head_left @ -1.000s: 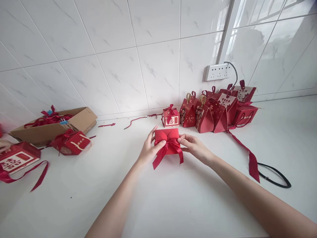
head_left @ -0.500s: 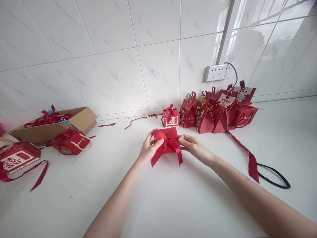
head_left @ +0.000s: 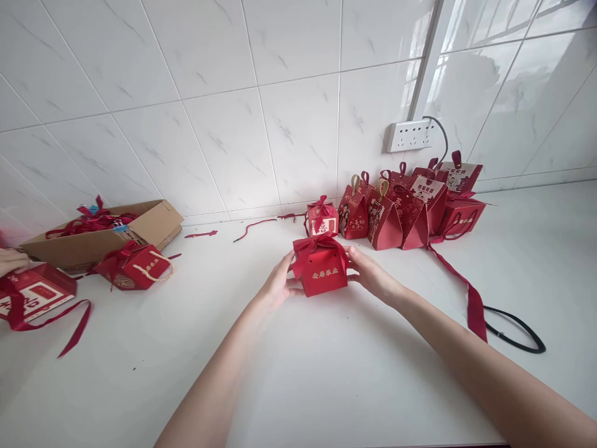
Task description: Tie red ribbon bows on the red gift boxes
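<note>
Between my two hands is a red gift box with gold characters on the side facing me and a red ribbon bow along its top. My left hand grips its left side, fingers curled round toward the underside. On the right side, my right hand holds it with thumb near the top edge and fingers behind. A smaller red gift box with a white label and a bow stands just behind, partly hidden by the held one.
Several peaked red boxes line the wall at right, near a trailing ribbon and black loop. Left are a cardboard box of ribbons, a rope-handled red box, and another person's hand on a red box.
The box in my hands has been turned, so the bow's tails no longer face me and the side with gold characters does. At left, the other person's hand has moved slightly.
</note>
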A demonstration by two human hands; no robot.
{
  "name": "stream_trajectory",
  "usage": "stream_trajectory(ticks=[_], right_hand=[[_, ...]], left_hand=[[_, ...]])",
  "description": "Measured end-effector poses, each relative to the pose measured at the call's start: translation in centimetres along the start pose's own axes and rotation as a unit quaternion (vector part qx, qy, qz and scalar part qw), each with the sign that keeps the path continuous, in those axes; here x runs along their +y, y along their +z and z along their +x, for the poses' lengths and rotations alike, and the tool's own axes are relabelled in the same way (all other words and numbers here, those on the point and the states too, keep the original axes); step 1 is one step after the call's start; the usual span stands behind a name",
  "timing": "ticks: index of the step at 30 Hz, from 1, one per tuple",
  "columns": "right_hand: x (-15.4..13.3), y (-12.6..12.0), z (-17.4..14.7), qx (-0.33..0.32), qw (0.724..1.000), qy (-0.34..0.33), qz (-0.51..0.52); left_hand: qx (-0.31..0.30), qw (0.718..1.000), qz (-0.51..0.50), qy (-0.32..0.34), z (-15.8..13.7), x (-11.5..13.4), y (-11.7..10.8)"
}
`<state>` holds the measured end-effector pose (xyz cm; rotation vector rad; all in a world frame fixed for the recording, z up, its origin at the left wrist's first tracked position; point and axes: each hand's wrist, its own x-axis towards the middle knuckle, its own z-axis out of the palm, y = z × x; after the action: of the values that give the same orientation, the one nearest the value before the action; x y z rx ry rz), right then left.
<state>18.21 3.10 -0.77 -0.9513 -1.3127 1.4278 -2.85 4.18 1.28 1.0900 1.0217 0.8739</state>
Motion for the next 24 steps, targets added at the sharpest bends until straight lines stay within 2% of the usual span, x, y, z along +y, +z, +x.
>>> stream_trajectory(ticks=[3,5,9,12,15,21,24], right_hand=[[-0.3,-0.1,-0.2,-0.029,0.999,-0.022,-0.028],[-0.7,-0.1,-0.3,-0.015,1.0,-0.018,-0.02],[-1.3,0.1,-0.1,0.048,0.993,0.028,0.107],[-1.8,0.3,-0.1,0.012,0.973,0.072,0.221],[-2.3,0.6,-0.3,-0.039,0.958,0.099,0.268],[-2.3,0.7,-0.6,-0.05,0.954,0.119,0.269],[-1.6,0.7,-0.5,-0.04,0.982,0.041,0.18]], left_hand=[[0.001,0.998,-0.054,-0.02,0.0,0.3,0.0],[-0.026,0.996,-0.08,-0.017,-0.2,0.5,-0.1],[-0.086,0.989,-0.118,-0.011,-0.5,0.8,-0.3],[-0.096,0.983,-0.155,0.013,-0.6,0.8,-0.2],[-0.093,0.981,-0.164,0.039,-0.7,0.9,-0.1],[-0.058,0.982,-0.173,0.042,-0.7,0.8,0.0],[-0.042,0.985,-0.162,0.032,-0.3,0.7,0.0]])
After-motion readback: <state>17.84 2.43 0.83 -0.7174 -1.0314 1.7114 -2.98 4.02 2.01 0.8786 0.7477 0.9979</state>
